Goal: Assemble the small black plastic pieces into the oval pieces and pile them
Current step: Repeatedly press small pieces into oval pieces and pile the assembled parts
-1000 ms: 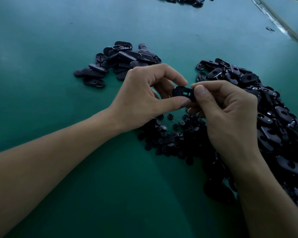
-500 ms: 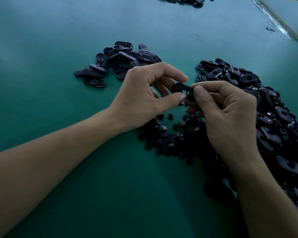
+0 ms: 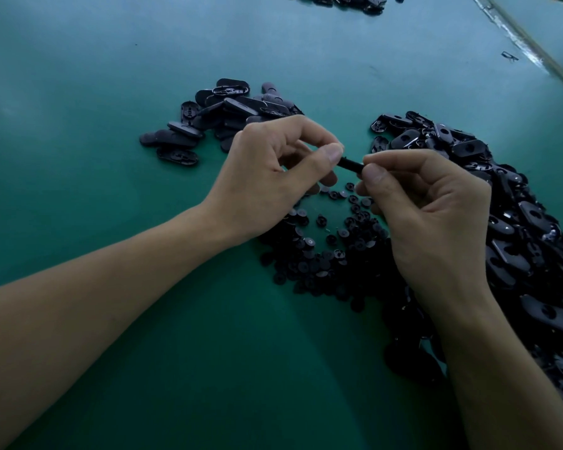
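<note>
Both hands hold one black oval piece [image 3: 351, 164] edge-on above the table. My left hand [image 3: 273, 177] pinches its left end between thumb and forefinger. My right hand [image 3: 426, 209] pinches its right end the same way. Below the hands lies a heap of small round black pieces [image 3: 322, 251]. A big heap of loose oval pieces [image 3: 514, 222] runs along the right side. Behind my left hand sits a smaller pile of oval pieces [image 3: 221, 118]. Whether a small piece is in the held oval is hidden.
The green table top [image 3: 111, 92] stretches to the left and front. More black pieces [image 3: 345, 0] lie at the far edge. A pale strip [image 3: 527, 43] marks the table's right border, with a small clip-like object [image 3: 509, 56] beside it.
The held oval piece has turned from showing its flat face to edge-on. My hands have drawn slightly apart, each now at one end of it.
</note>
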Tool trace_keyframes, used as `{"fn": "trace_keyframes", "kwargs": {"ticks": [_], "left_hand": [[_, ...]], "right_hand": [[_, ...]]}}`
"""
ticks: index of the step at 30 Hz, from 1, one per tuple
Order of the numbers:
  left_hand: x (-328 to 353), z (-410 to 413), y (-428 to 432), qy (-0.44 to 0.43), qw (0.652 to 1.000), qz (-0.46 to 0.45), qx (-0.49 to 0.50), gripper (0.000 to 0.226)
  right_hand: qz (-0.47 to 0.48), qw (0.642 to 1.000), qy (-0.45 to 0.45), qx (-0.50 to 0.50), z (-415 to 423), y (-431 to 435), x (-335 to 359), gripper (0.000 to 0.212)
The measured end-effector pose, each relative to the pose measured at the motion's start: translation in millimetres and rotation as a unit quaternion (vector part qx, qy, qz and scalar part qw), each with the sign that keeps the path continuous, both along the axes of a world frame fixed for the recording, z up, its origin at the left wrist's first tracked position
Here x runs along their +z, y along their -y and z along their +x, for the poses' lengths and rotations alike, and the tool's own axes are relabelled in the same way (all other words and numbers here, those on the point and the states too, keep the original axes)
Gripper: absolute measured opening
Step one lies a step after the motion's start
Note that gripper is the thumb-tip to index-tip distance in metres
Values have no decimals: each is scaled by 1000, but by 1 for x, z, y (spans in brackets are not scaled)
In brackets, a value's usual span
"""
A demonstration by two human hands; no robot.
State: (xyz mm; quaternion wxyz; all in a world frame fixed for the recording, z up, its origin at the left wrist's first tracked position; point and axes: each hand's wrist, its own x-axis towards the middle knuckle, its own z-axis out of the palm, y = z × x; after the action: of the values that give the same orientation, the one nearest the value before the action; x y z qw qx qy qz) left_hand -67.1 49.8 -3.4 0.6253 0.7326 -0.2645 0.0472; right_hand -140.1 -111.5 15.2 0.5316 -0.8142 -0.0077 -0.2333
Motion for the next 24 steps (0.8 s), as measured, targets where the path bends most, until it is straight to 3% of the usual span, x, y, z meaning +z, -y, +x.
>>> {"fn": "trace_keyframes", "kwargs": {"ticks": [4,18,24], "left_hand": [[1,-1,1,4,1000,1,-3,4],[0,-1,-3,-4,1000,0,-15,24],[-1,-2,-1,8,1000,7,-11,21]], "right_hand": [[-1,1000,2,3,0,0,0,16],[18,1000,9,17,2,1,-1,32],[22,1000,10,19,2,1,-2,31]]}}
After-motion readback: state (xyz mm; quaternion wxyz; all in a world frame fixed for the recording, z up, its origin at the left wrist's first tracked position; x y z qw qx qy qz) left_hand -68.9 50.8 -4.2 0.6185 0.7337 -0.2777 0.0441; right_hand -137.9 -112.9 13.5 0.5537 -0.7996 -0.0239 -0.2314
